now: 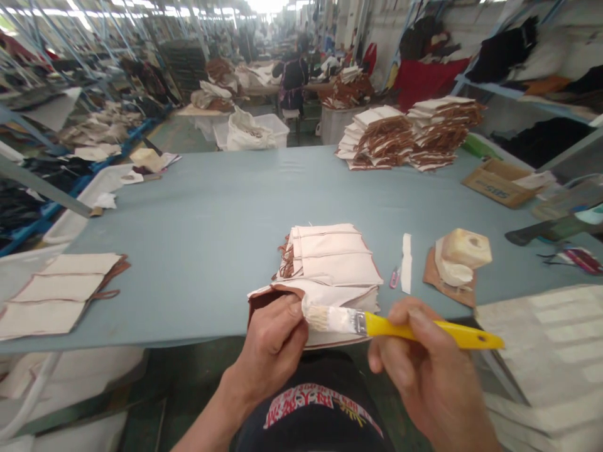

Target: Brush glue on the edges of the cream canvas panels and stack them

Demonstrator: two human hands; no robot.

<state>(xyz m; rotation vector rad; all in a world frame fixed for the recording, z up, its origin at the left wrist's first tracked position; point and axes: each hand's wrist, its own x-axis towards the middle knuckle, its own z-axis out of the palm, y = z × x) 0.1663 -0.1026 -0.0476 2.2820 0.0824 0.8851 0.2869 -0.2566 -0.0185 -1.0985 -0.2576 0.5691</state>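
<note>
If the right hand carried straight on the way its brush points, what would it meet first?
Probably the cloth pinched in the left hand, then that hand itself. The brush may already touch the cloth; depth is hard to judge.

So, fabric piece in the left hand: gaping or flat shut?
Gaping: beside the left hand, the fabric piece shows a dark hollow under its brown edge.

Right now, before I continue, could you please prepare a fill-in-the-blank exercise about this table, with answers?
1. The right hand holds a brush by its yellow ____.
2. The left hand grips cloth that is pale outside and ____ inside.
3. In the picture, a small pink tool lies just ____ of a white strip.

Missing words: handle; brown; left.
</note>
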